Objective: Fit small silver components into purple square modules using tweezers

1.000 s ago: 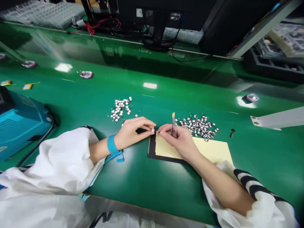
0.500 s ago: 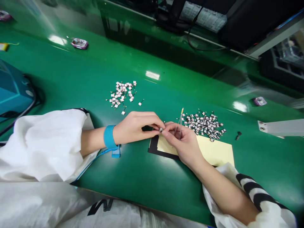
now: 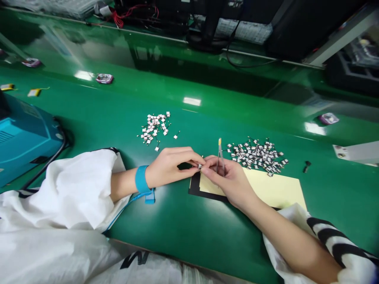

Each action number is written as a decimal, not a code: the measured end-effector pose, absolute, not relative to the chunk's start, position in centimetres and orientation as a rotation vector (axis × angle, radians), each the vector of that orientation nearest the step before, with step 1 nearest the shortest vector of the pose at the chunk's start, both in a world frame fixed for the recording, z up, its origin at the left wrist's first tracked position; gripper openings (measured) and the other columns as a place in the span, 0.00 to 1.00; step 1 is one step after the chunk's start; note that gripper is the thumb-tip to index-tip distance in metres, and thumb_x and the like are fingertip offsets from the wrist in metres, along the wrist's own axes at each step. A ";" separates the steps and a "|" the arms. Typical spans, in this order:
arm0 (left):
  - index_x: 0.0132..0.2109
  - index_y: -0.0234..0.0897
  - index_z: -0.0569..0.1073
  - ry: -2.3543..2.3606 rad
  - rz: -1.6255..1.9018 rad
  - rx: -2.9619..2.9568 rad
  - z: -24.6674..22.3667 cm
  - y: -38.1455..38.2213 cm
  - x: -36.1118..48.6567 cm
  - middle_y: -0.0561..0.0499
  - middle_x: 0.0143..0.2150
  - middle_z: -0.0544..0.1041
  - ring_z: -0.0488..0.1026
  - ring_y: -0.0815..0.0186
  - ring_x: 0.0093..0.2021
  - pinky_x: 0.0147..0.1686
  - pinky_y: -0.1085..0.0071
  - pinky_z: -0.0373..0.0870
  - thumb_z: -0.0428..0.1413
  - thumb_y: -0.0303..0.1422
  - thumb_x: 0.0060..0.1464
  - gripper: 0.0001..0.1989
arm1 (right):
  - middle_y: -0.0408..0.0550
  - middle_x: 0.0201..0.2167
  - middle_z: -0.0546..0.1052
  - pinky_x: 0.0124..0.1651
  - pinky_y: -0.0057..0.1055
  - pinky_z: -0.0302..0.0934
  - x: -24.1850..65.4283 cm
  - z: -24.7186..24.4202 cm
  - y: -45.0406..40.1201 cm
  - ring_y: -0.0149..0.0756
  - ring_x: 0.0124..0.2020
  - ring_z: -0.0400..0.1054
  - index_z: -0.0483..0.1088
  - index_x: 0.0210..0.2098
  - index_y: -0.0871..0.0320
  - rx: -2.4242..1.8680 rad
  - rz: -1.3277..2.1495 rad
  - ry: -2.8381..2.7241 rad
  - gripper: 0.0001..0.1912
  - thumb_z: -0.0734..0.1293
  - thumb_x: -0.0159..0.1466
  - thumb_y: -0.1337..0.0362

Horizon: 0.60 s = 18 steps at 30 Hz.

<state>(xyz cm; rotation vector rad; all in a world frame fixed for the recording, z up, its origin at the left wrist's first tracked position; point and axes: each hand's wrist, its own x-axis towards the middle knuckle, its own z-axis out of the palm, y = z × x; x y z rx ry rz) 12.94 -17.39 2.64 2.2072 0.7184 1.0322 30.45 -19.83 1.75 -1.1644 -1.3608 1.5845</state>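
Green anti-static bench [image 3: 183, 240] here, left hand [image 3: 168, 167] and right hand [image 3: 227, 183] clamped together on a tiny white component [image 3: 200, 166], tweezers [image 3: 220, 157] tucked upright, steady above the yellow card [image 3: 266, 189]

An electronics assembly workshop, glossy green antistatic bench [image 3: 189, 118], blue wrist strap [image 3: 141, 179], piles of tiny components [image 3: 256, 154]
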 end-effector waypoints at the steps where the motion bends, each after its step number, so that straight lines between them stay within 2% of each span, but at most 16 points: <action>1: 0.36 0.31 0.71 0.718 1.038 2.210 2.6 -17.4 12.9 0.51 0.30 0.72 0.70 0.76 0.29 0.32 0.84 0.69 0.54 0.22 0.48 0.06 | 0.43 0.27 0.68 0.31 0.26 0.54 30.4 1.7 -19.8 0.30 0.31 0.62 0.67 0.26 0.58 -1.164 1.591 -1.355 0.07 0.67 0.55 0.61; 6: 0.36 0.30 0.70 0.724 1.040 2.218 2.6 -17.5 12.8 0.51 0.29 0.72 0.70 0.77 0.28 0.32 0.86 0.69 0.55 0.21 0.47 0.07 | 0.43 0.27 0.67 0.32 0.27 0.55 30.3 1.9 -19.8 0.31 0.32 0.62 0.66 0.25 0.59 -1.146 1.597 -1.372 0.08 0.67 0.55 0.60; 12: 0.36 0.31 0.70 0.736 1.015 2.229 2.7 -17.6 12.7 0.50 0.29 0.73 0.72 0.76 0.29 0.33 0.85 0.70 0.55 0.23 0.48 0.06 | 0.44 0.26 0.67 0.30 0.27 0.55 30.2 2.0 -19.7 0.33 0.33 0.62 0.66 0.25 0.59 -1.193 1.587 -1.400 0.10 0.66 0.54 0.58; 18: 0.36 0.30 0.70 0.773 1.015 2.192 2.5 -17.7 12.6 0.49 0.30 0.73 0.73 0.75 0.29 0.32 0.83 0.72 0.55 0.23 0.48 0.05 | 0.41 0.20 0.64 0.23 0.25 0.48 29.7 2.1 -19.4 0.29 0.23 0.56 0.67 0.24 0.60 -1.216 1.607 -1.367 0.10 0.67 0.51 0.59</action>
